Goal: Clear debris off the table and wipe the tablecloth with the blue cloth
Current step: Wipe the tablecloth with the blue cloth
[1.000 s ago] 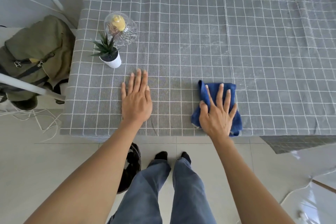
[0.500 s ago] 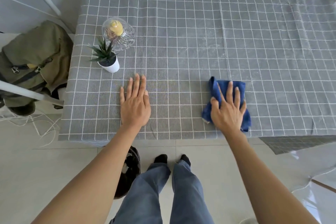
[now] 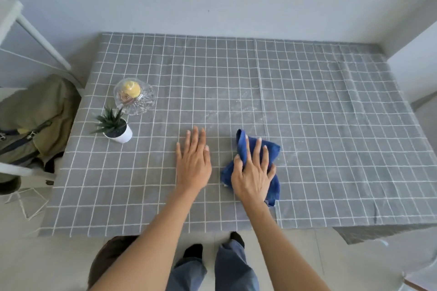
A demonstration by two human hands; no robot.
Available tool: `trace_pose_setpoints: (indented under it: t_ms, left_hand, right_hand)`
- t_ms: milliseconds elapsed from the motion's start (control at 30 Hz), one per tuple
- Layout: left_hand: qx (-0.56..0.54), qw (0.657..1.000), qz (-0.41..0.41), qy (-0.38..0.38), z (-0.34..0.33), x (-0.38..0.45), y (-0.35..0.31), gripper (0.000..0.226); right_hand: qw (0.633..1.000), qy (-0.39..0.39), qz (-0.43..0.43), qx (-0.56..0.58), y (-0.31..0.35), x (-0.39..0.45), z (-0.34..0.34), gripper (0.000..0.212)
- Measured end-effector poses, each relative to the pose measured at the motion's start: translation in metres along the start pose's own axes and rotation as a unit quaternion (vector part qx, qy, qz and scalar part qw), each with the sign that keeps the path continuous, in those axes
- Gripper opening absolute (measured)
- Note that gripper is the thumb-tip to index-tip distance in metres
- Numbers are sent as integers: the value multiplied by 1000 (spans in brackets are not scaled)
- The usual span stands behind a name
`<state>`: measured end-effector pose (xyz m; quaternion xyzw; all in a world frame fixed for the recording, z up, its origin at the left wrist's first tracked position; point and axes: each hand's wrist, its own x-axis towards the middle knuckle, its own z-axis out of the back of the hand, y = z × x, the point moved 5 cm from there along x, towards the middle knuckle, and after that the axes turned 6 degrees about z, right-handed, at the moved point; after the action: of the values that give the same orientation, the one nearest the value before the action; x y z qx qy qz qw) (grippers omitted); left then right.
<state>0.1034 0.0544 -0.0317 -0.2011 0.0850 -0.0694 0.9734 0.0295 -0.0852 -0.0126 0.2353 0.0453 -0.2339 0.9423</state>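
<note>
Head view: right hand (image 3: 254,172) lies on the blue cloth (image 3: 255,165), fingers spread over it, thumb curled into a fold at its left edge, so it's gripping the cloth vs just lying flat. Cloth is bunched, on the grey checked tablecloth (image 3: 307,125) near the front edge, approx mid-table. Left hand (image 3: 194,163) rests flat on the tablecloth just beside the cloth, fingers straight & together, holding nothing. Far left of the table: small succulent in a white pot (image 3: 115,129), w/ a cut-glass dome (image 3: 134,95) over something yellow right behind it. Olive backpack (image 3: 35,120) sits on a white chair beside the table.
</note>
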Motion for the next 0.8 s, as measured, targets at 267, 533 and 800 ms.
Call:
trace_pose_setpoints:
  t_ms: [267, 533, 800]
  left_hand:
    - [67, 997, 6, -31, -8, -2, 1, 55]
    - [85, 996, 3, -23, -9, -3, 0, 63]
    - [103, 994, 10, -24, -9, -4, 0, 63]
  right_hand:
    - [991, 51, 92, -84, -27, 14, 2, 61]
    - [996, 4, -49, -76, -132, 55, 63, 60]
    - [986, 76, 116, -94, -54, 25, 21, 61]
